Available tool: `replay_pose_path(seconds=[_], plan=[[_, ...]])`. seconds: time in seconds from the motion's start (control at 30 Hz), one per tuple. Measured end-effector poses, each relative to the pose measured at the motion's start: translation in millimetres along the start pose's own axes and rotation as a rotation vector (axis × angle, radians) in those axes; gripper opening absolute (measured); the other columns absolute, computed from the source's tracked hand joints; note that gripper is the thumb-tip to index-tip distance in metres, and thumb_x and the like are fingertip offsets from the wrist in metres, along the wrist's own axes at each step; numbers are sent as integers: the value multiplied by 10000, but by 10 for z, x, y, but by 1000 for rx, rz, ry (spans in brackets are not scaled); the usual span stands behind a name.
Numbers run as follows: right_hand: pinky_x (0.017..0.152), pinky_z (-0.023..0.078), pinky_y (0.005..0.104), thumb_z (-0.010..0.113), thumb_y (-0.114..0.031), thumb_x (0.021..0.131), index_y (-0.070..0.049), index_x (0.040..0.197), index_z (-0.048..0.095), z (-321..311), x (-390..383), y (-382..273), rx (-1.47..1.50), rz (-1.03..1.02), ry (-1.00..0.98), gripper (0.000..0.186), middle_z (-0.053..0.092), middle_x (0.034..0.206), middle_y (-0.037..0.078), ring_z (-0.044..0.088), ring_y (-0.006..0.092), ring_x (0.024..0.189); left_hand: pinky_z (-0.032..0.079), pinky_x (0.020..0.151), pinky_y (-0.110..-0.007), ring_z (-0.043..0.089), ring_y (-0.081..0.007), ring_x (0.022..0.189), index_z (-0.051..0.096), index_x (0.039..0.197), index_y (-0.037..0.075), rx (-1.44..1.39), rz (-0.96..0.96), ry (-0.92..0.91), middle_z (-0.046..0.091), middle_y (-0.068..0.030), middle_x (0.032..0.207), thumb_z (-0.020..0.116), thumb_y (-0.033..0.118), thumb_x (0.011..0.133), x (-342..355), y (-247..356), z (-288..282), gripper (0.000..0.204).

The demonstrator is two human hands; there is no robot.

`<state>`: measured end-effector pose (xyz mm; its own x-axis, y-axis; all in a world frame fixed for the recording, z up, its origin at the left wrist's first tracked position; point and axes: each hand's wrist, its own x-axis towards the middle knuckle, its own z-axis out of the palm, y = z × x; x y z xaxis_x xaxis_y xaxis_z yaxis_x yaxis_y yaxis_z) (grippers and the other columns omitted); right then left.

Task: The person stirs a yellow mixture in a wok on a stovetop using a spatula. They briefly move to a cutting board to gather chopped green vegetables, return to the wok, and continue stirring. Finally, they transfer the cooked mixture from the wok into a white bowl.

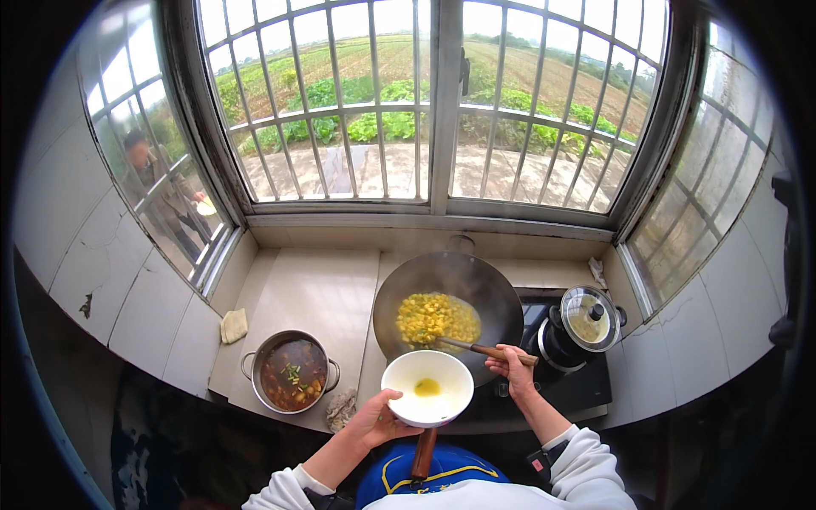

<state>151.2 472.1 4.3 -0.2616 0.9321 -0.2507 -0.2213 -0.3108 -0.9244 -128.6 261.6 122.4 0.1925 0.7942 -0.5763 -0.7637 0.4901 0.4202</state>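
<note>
My left hand (pixel 380 422) grips the rim of a white bowl (pixel 453 374), thumb over its edge. A little yellow liquid lies at the bottom of the bowl, which is held over the near edge of a dark wok (pixel 501 293). In the wok, chopped yellow food (pixel 435 316) with green bits sits in some liquid, and faint steam rises. My right hand (pixel 512 369) is closed round the wooden handle of a spatula (pixel 489 349); its metal end reaches into the food. The wok's wooden handle (pixel 422 455) points toward me below the bowl.
Left on the counter (pixel 319 272) stands a steel pot (pixel 331 393) of brown stew topped with green pieces. A crumpled cloth (pixel 342 411) lies beside it, a folded cloth (pixel 234 326) by the wall. A lidded pot (pixel 590 316) stands right. Behind are barred windows; a person (pixel 161 191) shows at left.
</note>
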Motion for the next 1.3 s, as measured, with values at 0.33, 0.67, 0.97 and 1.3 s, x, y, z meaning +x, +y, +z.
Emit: replay_pose_path(seconds=[0.33, 0.67, 0.97, 1.3], plan=[[777, 625, 308, 572, -203, 1043, 25, 1150, 680, 161, -183, -936, -14, -290, -64, 274, 744, 990, 172, 760, 234, 833, 548, 1001, -623, 443, -415, 1365, 266, 1529, 49, -182, -65, 159, 367, -212, 1464, 776, 348, 912, 1066, 207, 127, 855], [757, 602, 325, 753, 33, 823, -14, 1079, 745, 304, -1137, -1543, -905, -974, -424, 260, 729, 986, 151, 743, 230, 853, 507, 1058, -622, 482, -400, 1333, 351, 1497, 132, -457, 253, -32, 378, -134, 1442, 847, 500, 809, 1949, 384, -210, 925], [769, 617, 304, 536, -251, 1047, 11, 1081, 696, 144, -906, -1587, -77, -329, -27, 309, 742, 960, 138, 757, 210, 810, 450, 1106, -616, 477, -377, 1387, 374, 1530, 122, -382, 342, 3, 476, -141, 1516, 704, 395, 974, 1527, 447, -246, 702], [547, 592, 280, 670, -199, 921, 38, 871, 756, 16, 169, -1740, -880, -412, 29, 257, 742, 700, 106, 738, 168, 585, 500, 1038, -686, 478, -444, 1360, 259, 1533, 82, -445, 408, 128, 345, -164, 1489, 721, 314, 957, 779, 526, -334, 774]])
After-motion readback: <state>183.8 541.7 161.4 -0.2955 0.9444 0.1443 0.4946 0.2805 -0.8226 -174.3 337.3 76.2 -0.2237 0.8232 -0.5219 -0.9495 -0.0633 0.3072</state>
